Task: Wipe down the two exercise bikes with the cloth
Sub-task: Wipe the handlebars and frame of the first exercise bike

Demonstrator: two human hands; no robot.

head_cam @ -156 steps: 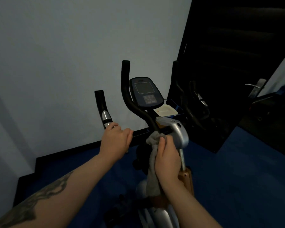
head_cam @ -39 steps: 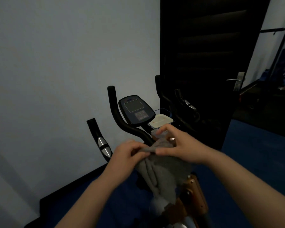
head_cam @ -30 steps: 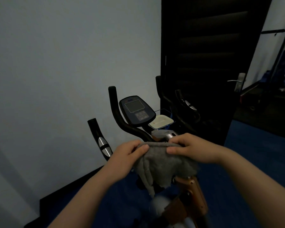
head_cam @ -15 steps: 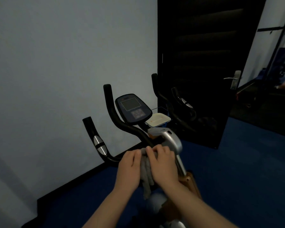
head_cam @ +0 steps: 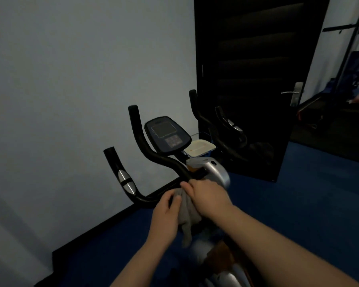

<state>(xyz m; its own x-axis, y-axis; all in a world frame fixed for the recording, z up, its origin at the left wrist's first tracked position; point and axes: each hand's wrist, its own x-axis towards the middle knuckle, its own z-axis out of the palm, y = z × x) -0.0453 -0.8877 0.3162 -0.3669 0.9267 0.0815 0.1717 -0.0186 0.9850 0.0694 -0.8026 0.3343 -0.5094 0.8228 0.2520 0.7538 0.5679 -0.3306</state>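
Grey cloth (head_cam: 188,212) — gripped between both hands.

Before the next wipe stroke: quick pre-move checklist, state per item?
1. Cloth in hand: ok, left hand and right hand both grip it.
2. Cloth on the handlebar centre: ok, bunched there.
3. Cloth spread flat: not ok, a tail hangs down.
4. Console clear of both hands: ok.
5. White tray behind console out of the path: ok.
6. Second bike ready: cannot tell, dark.
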